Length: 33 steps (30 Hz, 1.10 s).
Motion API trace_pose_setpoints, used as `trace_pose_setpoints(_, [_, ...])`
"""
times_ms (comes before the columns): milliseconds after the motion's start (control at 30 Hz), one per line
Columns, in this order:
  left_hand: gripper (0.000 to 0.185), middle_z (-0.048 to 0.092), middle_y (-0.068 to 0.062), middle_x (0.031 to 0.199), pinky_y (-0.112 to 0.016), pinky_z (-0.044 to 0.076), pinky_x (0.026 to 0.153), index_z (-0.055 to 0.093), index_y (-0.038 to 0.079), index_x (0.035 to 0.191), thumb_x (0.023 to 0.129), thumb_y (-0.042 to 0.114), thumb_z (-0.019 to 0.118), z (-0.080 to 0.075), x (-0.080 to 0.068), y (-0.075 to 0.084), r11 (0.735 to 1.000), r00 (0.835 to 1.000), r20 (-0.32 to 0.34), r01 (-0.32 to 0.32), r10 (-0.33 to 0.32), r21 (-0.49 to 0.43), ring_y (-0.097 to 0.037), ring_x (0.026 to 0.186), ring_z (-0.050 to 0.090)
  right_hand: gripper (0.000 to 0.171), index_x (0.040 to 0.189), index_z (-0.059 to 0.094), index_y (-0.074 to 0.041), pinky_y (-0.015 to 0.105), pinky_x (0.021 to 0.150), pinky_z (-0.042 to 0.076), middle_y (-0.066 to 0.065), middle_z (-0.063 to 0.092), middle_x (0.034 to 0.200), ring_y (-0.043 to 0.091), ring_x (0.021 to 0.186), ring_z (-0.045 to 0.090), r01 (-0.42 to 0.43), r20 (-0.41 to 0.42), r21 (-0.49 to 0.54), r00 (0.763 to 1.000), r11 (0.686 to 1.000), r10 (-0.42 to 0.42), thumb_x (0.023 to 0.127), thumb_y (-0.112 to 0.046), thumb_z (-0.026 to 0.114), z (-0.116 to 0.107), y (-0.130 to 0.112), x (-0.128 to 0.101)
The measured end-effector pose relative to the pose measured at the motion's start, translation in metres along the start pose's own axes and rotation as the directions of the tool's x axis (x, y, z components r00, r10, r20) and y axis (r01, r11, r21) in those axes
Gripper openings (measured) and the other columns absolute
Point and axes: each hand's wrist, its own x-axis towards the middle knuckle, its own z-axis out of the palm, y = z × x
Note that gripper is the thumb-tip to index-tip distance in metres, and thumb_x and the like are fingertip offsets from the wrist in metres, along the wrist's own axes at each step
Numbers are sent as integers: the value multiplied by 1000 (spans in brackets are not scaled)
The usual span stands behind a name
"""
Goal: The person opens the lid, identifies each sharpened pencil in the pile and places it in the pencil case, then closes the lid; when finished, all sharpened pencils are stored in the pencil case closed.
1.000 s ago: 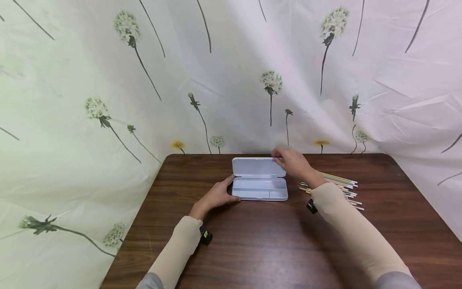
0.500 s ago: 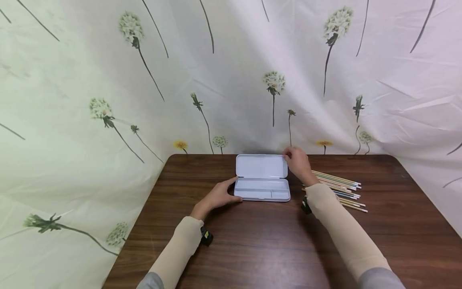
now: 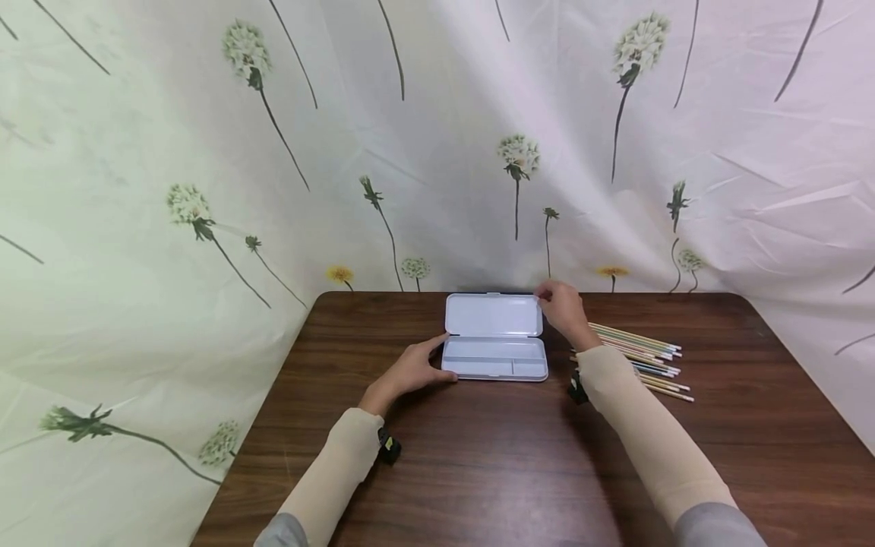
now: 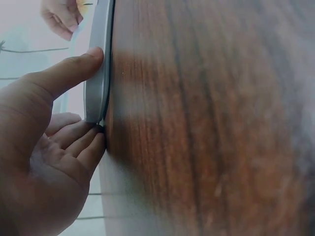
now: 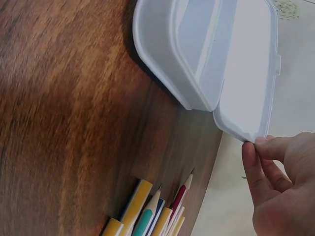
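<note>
Head view: white pencil case (image 3: 495,357) lies open near the far edge of the brown table (image 3: 478,471), abt centre, lid (image 3: 494,314) swung back toward 12 o'clock. Left hand (image 3: 410,370) sits at the case's 9 o'clock end, thumb on the near left corner, fingers loosely bent against the end wall. Right hand (image 3: 562,310) is at the lid's 2 o'clock corner, fingertips on its edge. A bunch of pencils (image 3: 642,357) lies at 3 o'clock of the case, just beyond the right forearm, apart from the case. Flower-print cloth (image 3: 437,137) hangs behind & to both sides

Left wrist view: left hand (image 4: 49,147) w/ thumb stretched along the case (image 4: 97,73) wall, pressing it; other fingers (image 4: 81,142) half curled, tips touching the case's bottom corner where it meets the table (image 4: 206,123). A light brace more than a full grip. Part of the right hand (image 4: 61,17) shows at 11 o'clock, blurred

Right wrist view: right hand (image 5: 278,187) at 5 o'clock, fingertips (image 5: 248,152) touching the lid (image 5: 251,64) corner; whether thumb pinches from behind, cannot tell. Case tray (image 5: 167,54) rests on the table (image 5: 64,123), lid tilted open past it. Pencil tips (image 5: 147,214) at 6 o'clock, sharpened ends pointing toward the case, not touching it
</note>
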Motion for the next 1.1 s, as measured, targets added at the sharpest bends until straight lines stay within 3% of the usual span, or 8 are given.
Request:
trace_pose_setpoints(400, [92,47,-17,166,-51,42,123,38,10,166,92,35,87,0,-3,0,1000,1000,7,4,-4,21,-34,154,46,21,120,76,4,52,90,58,23,76,119,37,106,70,76,81,-4,994,997,-76,104,-6,65,-20,-4,-1])
trace_pose_setpoints(600, [92,46,-17,166,-51,41,123,37,9,167,92,34,86,0,-2,1,1000,1000,9,-14,14,15,-34,154,45,27,126,74,1,55,93,57,23,74,124,39,112,70,130,145,-17,981,991,-126,108,-14,63,-55,-6,-5])
trace_pose_setpoints(867, [94,46,-18,166,-51,42,123,37,6,166,91,30,88,1,-2,4,1000,1000,-1,-27,27,13,-34,154,45,21,121,77,0,56,93,58,22,77,120,41,110,73,247,177,-34,955,968,-238,106,-8,64,-105,10,-13])
trace_pose_setpoints(1100, [93,46,-20,166,-50,44,122,38,2,164,90,24,89,3,-3,5,998,998,-29,-50,49,-23,-34,153,47,23,124,75,4,57,93,57,26,75,123,45,113,71,249,200,-39,951,968,-236,107,-7,62,-141,32,-28])
